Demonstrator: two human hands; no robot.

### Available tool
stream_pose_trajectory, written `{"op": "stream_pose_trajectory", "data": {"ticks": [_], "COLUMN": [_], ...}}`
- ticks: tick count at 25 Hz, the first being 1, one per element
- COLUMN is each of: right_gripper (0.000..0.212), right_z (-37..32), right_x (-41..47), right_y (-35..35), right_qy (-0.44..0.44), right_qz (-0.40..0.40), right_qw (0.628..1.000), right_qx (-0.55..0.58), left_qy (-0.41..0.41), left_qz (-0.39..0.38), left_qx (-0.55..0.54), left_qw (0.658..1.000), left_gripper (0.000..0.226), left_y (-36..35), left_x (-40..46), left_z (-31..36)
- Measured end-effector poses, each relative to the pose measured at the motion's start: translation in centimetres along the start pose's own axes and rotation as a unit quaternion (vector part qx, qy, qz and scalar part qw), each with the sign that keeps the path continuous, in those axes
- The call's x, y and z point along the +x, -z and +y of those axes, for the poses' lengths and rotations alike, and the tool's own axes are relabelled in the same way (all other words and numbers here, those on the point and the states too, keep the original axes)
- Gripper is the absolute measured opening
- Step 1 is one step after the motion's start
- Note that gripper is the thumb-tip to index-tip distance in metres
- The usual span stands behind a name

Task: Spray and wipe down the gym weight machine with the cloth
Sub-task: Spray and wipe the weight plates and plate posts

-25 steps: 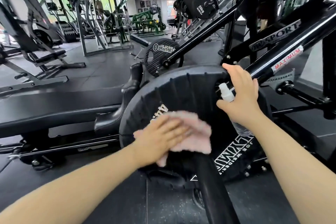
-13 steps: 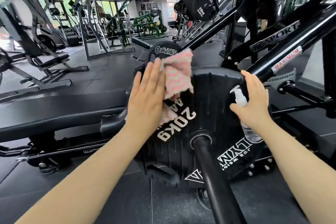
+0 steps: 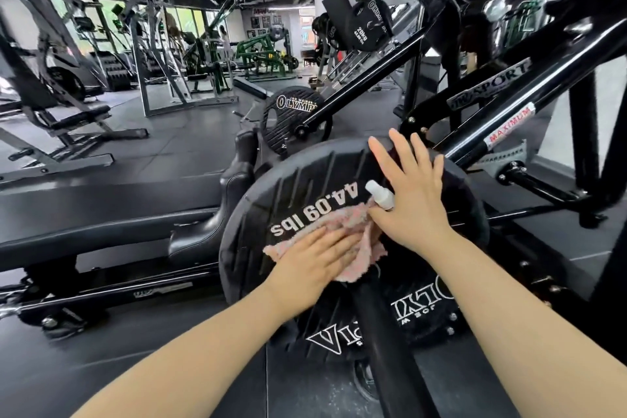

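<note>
- Plate [image 3: 305, 193], black and marked "44.09 lbs", sits on the machine's black bar [image 3: 390, 343] at the middle of the view; the bar runs from the plate's hub toward 6 o'clock.
- Cloth [image 3: 353, 231], pink and fluffy, lies flat on the plate's face just left of the hub, below the "44.09 lbs" lettering.
- Left hand [image 3: 315, 265] presses the cloth against the plate with fingers straight and together, pointing toward 2 o'clock; the cloth sticks out past the fingertips and on both sides.
- Right hand [image 3: 410, 200] lies on the plate's upper right part, fingers spread and straight toward 12 o'clock.
- Bottle [image 3: 380, 193], small with a white spray top, is clamped between the right thumb and the palm; only its top shows, aimed toward 10 o'clock, and its tip is just above the cloth's upper edge.
- Frame [image 3: 488, 119] of the machine, black with "SPORT" and a red "MAXIMUM" label, rises from behind the plate toward 2 o'clock.
- Seat pad [image 3: 210, 227], black, stands at 9 o'clock of the plate, just beside its rim.
- Second plate [image 3: 288, 119], with "OLYMPIC" lettering, stands behind at 12 o'clock of the first.
- Other gym machines fill the hall at 10 to 12 o'clock, on a dark floor [image 3: 163, 159].
</note>
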State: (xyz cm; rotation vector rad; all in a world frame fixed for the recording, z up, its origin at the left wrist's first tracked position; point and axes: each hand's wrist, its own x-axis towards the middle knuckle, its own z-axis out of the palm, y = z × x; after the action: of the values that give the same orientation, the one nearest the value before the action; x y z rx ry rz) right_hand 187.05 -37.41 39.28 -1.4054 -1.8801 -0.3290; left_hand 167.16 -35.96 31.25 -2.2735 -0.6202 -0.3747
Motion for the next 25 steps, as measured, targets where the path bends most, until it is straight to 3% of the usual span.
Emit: {"op": "stream_pose_trajectory", "data": {"ticks": [2,4,6,8,10,12,15,21,25], "right_gripper": [0.095,0.093,0.092,0.094,0.094,0.093,0.093,0.091,0.088], "right_z": [0.2,0.2,0.4,0.8,1.2,1.6,2.1,3.4,4.2], "right_x": [-0.1,0.0,-0.1,-0.4,-0.6,-0.7,-1.2,-2.2,-2.8], "right_y": [-0.3,-0.5,-0.5,-0.5,-0.4,-0.4,-0.5,-0.6,-0.7], "right_qy": [0.009,-0.001,-0.005,-0.007,-0.017,-0.026,-0.053,-0.114,-0.13], "right_qz": [0.016,0.02,0.024,0.021,0.021,0.028,0.038,0.053,0.044], "right_qw": [1.0,1.0,1.0,1.0,1.0,0.999,0.997,0.988,0.985], "right_qx": [-0.019,-0.011,-0.003,0.0,0.004,0.013,0.038,0.083,0.102], "left_qy": [-0.026,0.004,0.108,0.226,0.317,0.351,0.291,0.19,0.071], "left_qz": [-0.043,-0.01,0.097,0.184,0.199,0.163,0.112,0.181,0.101], "left_qx": [0.01,-0.021,-0.119,-0.166,-0.115,-0.067,-0.004,0.046,0.076], "left_qw": [0.999,1.0,0.982,0.942,0.92,0.92,0.95,0.964,0.989], "left_gripper": [0.055,0.061,0.052,0.048,0.057,0.061,0.05,0.042,0.053], "left_y": [-0.5,0.2,2.5,5.3,6.8,6.8,5.5,3.9,1.8], "left_x": [-1.6,-2.0,-1.0,0.2,1.4,2.8,4.4,6.6,4.7], "left_z": [0.7,0.7,-0.1,-2.2,-5.1,-6.7,-5.9,-4.9,-2.8]}}
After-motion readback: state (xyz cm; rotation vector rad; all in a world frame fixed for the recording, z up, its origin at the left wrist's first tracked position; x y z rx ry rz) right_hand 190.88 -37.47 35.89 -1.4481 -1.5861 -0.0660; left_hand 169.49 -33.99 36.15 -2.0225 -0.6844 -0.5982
